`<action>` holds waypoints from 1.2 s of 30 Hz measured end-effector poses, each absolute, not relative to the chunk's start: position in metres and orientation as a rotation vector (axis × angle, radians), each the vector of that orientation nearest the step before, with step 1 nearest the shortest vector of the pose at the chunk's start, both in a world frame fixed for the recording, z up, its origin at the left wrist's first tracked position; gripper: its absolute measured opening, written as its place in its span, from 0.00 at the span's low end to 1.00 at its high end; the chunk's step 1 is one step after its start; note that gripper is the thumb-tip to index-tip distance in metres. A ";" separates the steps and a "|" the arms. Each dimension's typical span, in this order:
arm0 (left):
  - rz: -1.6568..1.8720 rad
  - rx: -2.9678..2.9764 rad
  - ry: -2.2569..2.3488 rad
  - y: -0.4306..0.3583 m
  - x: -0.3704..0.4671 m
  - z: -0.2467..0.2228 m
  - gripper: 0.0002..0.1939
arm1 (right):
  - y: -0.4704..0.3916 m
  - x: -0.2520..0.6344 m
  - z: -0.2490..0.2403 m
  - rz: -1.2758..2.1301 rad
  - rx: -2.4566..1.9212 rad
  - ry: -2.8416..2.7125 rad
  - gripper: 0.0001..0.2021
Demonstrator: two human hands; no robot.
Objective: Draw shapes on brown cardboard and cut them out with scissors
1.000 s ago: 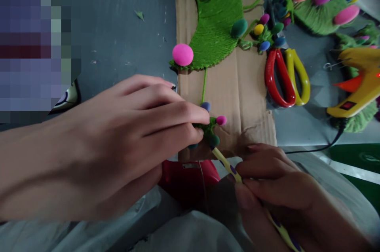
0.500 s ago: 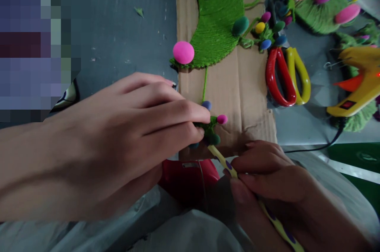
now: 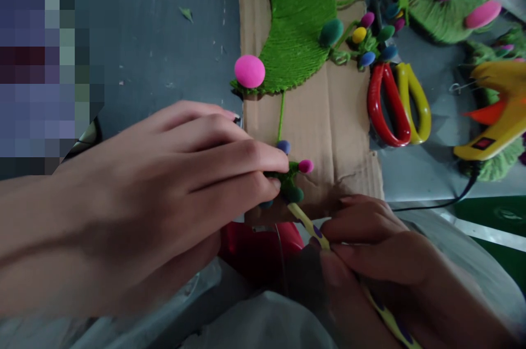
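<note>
My left hand point(image 3: 197, 173) reaches over the cardboard sheet's near end, fingers closed on a small green yarn piece point(image 3: 289, 173) dotted with little coloured balls. A pink ball point(image 3: 306, 166) and a dark green ball point(image 3: 293, 194) show beside its fingertips. In a pinch, my right hand point(image 3: 370, 250) grips a thin yellow stick with purple spots point(image 3: 308, 223); its tip is at or close to the dark green ball. A green strand point(image 3: 281, 116) runs from the yarn piece up to a yarn-wrapped green crescent point(image 3: 299, 36) bearing larger balls.
The cardboard point(image 3: 320, 119) lies on a grey table point(image 3: 164, 36). Right of it are scissors point(image 3: 388, 108) with red and yellow handles, and a yellow glue gun point(image 3: 489, 113) with a cord. More green yarn pieces point(image 3: 447, 15) with balls lie beyond. Something red point(image 3: 258, 247) sits below the table edge.
The view has shifted slightly, so the cardboard and crescent sit a little further left. Both hands keep almost the same pose and grip.
</note>
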State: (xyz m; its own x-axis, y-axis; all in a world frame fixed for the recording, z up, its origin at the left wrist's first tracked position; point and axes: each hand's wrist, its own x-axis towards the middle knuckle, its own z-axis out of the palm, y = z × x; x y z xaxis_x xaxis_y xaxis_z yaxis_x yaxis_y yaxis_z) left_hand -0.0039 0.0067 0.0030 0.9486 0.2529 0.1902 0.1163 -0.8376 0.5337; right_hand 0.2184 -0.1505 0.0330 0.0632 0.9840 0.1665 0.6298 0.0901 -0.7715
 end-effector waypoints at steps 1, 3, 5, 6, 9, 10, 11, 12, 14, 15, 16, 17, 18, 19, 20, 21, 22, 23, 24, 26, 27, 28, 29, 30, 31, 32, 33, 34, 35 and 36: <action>0.352 2.596 0.248 0.007 -0.004 0.003 0.21 | -0.153 0.219 0.031 0.599 -1.622 -1.651 0.16; 0.393 2.668 0.229 0.007 -0.003 0.003 0.20 | -0.155 0.219 0.029 0.581 -1.618 -1.652 0.15; 0.404 2.645 0.245 0.007 -0.003 0.004 0.19 | -0.154 0.218 0.028 0.589 -1.616 -1.616 0.14; 0.409 2.629 0.259 0.006 -0.003 0.004 0.19 | -0.153 0.217 0.028 0.601 -1.612 -1.592 0.15; 0.418 2.609 0.290 0.005 -0.002 0.003 0.19 | -0.151 0.215 0.027 0.634 -1.596 -1.574 0.16; 0.421 2.610 0.289 0.005 -0.002 0.003 0.19 | -0.151 0.215 0.026 0.629 -1.593 -1.584 0.16; 0.423 2.612 0.286 0.005 -0.002 0.003 0.19 | -0.152 0.216 0.027 0.615 -1.594 -1.600 0.16; 0.419 2.616 0.282 0.005 -0.001 0.003 0.20 | -0.153 0.217 0.027 0.599 -1.599 -1.613 0.15; 0.410 2.622 0.264 0.005 -0.001 0.003 0.20 | -0.152 0.219 0.029 0.605 -1.612 -1.637 0.15; 0.400 2.626 0.256 0.006 -0.001 0.003 0.20 | -0.151 0.220 0.031 0.618 -1.608 -1.645 0.15; 0.394 2.630 0.251 0.006 -0.001 0.003 0.20 | -0.150 0.220 0.032 0.638 -1.596 -1.653 0.16; 0.386 2.635 0.248 0.007 -0.001 0.004 0.20 | -0.148 0.220 0.033 0.653 -1.581 -1.655 0.17; 0.379 2.639 0.244 0.007 -0.001 0.004 0.20 | -0.146 0.220 0.034 0.663 -1.563 -1.655 0.17; 0.376 2.639 0.241 0.007 -0.001 0.005 0.19 | -0.145 0.220 0.034 0.673 -1.549 -1.653 0.18; 0.370 2.635 0.242 0.007 -0.002 0.005 0.19 | -0.145 0.219 0.034 0.684 -1.539 -1.645 0.18; 0.370 2.628 0.243 0.007 -0.002 0.005 0.20 | -0.145 0.219 0.033 0.696 -1.543 -1.637 0.19; 0.377 2.620 0.248 0.007 -0.002 0.005 0.20 | -0.147 0.218 0.033 0.689 -1.551 -1.627 0.18; 0.373 2.617 0.250 0.007 -0.002 0.005 0.21 | -0.148 0.218 0.033 0.667 -1.562 -1.617 0.17; 0.382 2.622 0.247 0.007 -0.002 0.004 0.22 | -0.149 0.219 0.033 0.638 -1.578 -1.608 0.16; 0.395 2.647 0.220 0.008 -0.001 0.004 0.22 | -0.150 0.219 0.034 0.602 -1.615 -1.601 0.14; 0.394 2.656 0.201 0.008 -0.001 0.004 0.22 | -0.148 0.219 0.036 0.603 -1.631 -1.609 0.13; 0.388 2.660 0.189 0.008 -0.001 0.004 0.21 | -0.146 0.218 0.038 0.611 -1.635 -1.619 0.13; 0.385 2.655 0.186 0.008 -0.001 0.004 0.21 | -0.143 0.217 0.040 0.628 -1.634 -1.631 0.13; 0.379 2.644 0.199 0.008 -0.001 0.005 0.20 | -0.141 0.216 0.041 0.637 -1.626 -1.640 0.13; 0.369 2.635 0.213 0.008 -0.001 0.005 0.20 | -0.139 0.214 0.042 0.640 -1.618 -1.651 0.13; 0.365 2.633 0.226 0.008 -0.001 0.004 0.21 | -0.138 0.213 0.043 0.644 -1.609 -1.670 0.13; 0.358 2.642 0.230 0.008 -0.001 0.004 0.21 | -0.140 0.214 0.043 0.648 -1.599 -1.685 0.13; 0.356 2.655 0.225 0.007 -0.002 0.003 0.22 | -0.143 0.215 0.042 0.649 -1.607 -1.693 0.13; 0.364 2.669 0.222 0.006 -0.002 0.003 0.23 | -0.148 0.219 0.042 0.655 -1.603 -1.709 0.12; 0.384 2.678 0.221 0.005 -0.002 0.002 0.24 | -0.154 0.225 0.041 0.615 -1.620 -1.654 0.12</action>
